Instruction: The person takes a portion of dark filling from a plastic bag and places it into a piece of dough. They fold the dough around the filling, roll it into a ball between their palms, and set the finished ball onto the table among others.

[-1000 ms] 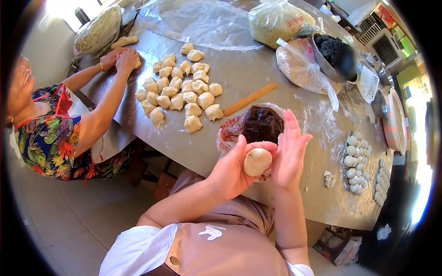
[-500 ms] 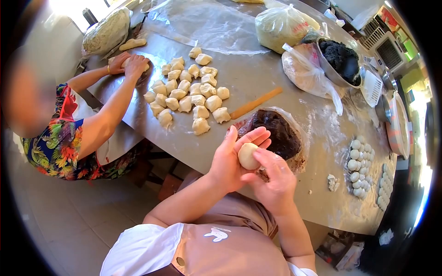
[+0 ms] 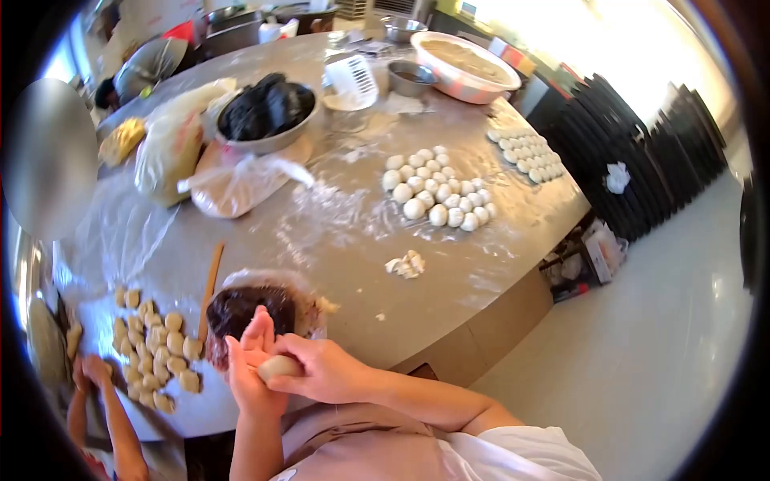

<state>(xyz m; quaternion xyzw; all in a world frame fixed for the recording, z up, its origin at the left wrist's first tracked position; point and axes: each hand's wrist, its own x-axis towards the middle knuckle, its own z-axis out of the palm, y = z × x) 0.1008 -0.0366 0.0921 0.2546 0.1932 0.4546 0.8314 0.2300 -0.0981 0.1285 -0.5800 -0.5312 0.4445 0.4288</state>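
Note:
A smooth pale dough ball point(image 3: 280, 368) sits between my two hands, just in front of the dark filling point(image 3: 255, 309) on its plastic sheet. My left hand point(image 3: 255, 381) is palm up beneath the ball, fingers stretched out. Around the ball's right side curl the fingers and thumb of my right hand point(image 3: 321, 370). Rough dough pieces point(image 3: 160, 353) lie in a group to the left, with a flat wooden stick point(image 3: 212, 289) between them and the filling.
Rows of white balls point(image 3: 437, 188) and a small dough scrap point(image 3: 406, 264) lie right of centre. A bowl of black mass point(image 3: 267, 116), plastic bags point(image 3: 171, 152) and a tub point(image 3: 465, 66) stand farther back. A co-worker's hands point(image 3: 92, 369) are at the far left.
The view has swung to the right, so the dough pieces and co-worker now appear lower left and the white balls nearer the middle. My right hand has closed further round the dough ball.

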